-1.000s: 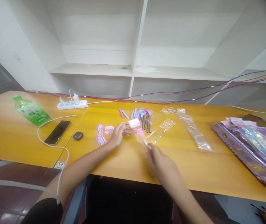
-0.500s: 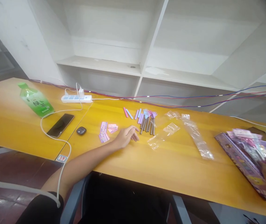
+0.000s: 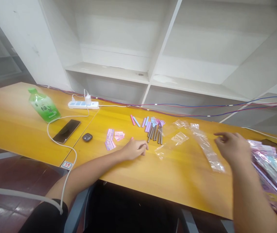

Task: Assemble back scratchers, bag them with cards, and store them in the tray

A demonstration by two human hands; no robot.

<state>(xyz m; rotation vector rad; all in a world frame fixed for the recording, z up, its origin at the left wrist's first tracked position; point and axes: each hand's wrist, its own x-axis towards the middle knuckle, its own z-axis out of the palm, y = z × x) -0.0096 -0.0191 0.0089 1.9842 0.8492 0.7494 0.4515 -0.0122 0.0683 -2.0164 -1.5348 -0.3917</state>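
My left hand (image 3: pixel 136 149) rests on the table, its fingers loosely bent and apart, with nothing seen in it. Beyond it lies a bunch of small back scratchers (image 3: pixel 156 131) with hand-shaped pink, blue and purple heads and dark metal rods. Coloured sleeves (image 3: pixel 136 121) lie to their left. Near my left hand are purple printed cards (image 3: pixel 109 139) and pink cards (image 3: pixel 119 136). My right hand (image 3: pixel 234 147) hovers over the table, thumb and forefinger apart, holding nothing that shows. Left of it lies a long clear plastic bag (image 3: pixel 207 147); another clear bag (image 3: pixel 172 145) lies nearer the scratchers.
At the right edge, partly behind my right forearm, a purple box (image 3: pixel 264 181) holds packaged items (image 3: pixel 271 158). A green bottle (image 3: pixel 43 105), phone (image 3: pixel 67 131), black earphone case (image 3: pixel 87 137) and power strip (image 3: pixel 82 105) stand left. A white cable (image 3: pixel 72 150) crosses my left arm.
My right hand has left the box at the right and moved left and up over the table. My left hand stays in place, its fingers a little more bent. The view has shifted slightly.
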